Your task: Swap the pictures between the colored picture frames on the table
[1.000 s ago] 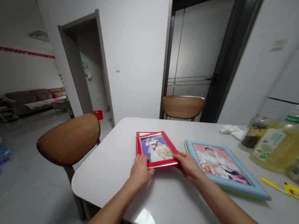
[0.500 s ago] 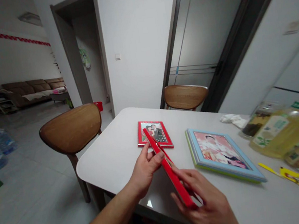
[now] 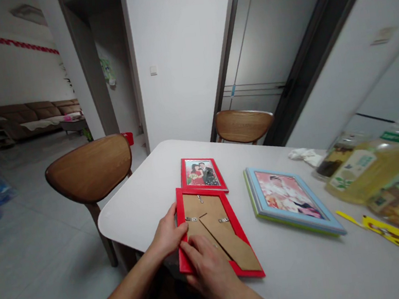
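A red picture frame (image 3: 230, 219) lies back side up at the table's near edge, its brown backing board, stand flap and metal clips showing. My left hand (image 3: 168, 232) grips its left edge, thumb on top. My right hand (image 3: 209, 263) is closed at the lower left part of the same frame, its fingers on the red border and backing. Just beyond lies a second red frame (image 3: 203, 174), face up, with a photo of a couple. To the right, a light blue frame (image 3: 290, 196) with a pink-toned photo rests on a green-edged one.
On the white table (image 3: 133, 207), the right side holds a bottle of yellow liquid (image 3: 371, 166), jars, a crumpled tissue (image 3: 305, 156) and a yellow item (image 3: 385, 232). Wooden chairs stand at the left (image 3: 90, 169) and far side (image 3: 244, 125).
The held red frame has been turned from edge-on to back side up and lowered to the table's near edge. My right hand has moved left to its lower left part.
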The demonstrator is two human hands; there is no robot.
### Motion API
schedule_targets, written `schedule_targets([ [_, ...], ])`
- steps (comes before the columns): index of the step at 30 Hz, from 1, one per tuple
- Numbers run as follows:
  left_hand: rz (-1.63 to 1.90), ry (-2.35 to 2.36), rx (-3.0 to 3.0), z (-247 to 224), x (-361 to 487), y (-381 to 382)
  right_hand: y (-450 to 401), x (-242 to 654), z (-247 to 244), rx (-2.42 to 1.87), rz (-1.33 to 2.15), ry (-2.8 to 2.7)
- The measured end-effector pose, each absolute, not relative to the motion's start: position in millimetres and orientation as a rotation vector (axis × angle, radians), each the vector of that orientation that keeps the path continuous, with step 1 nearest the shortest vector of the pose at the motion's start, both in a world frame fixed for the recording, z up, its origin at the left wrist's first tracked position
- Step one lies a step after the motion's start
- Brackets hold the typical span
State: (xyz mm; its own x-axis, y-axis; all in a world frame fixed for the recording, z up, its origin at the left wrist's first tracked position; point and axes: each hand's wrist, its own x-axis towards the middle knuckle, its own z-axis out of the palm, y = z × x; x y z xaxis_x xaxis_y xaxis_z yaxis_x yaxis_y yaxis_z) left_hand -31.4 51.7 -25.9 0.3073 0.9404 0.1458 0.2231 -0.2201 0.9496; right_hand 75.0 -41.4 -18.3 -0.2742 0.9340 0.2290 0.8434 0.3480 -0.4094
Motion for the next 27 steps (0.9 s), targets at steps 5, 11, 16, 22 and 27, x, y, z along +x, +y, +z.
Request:
schedule_targets([
  [5,0.87,1.26,1.951,-29.6,-34.8,53.7,-38.8,69.6,-21.3,-1.566,0.321,-2.191],
  [11,0.754,1.362,2.143,-28.9,-33.9,50.4,-29.5,106.6,-15.0,-1.406,0.339,-2.145],
  [16,0.749,1.318,2.169,-24.2,-30.3,51.7,-3.8,170.9,-15.3,-1.873,0.105,-1.975],
  [22,0.8,1.289,2.129,-25.1,-24.0,61.0,14.2,179.4,-22.6,-2.016,0.078,-1.935],
  [27,0.846,1.242,2.088,-24.1,-24.8,71.8,19.6,175.0,-24.1,-2.009,0.031,-1.924],
])
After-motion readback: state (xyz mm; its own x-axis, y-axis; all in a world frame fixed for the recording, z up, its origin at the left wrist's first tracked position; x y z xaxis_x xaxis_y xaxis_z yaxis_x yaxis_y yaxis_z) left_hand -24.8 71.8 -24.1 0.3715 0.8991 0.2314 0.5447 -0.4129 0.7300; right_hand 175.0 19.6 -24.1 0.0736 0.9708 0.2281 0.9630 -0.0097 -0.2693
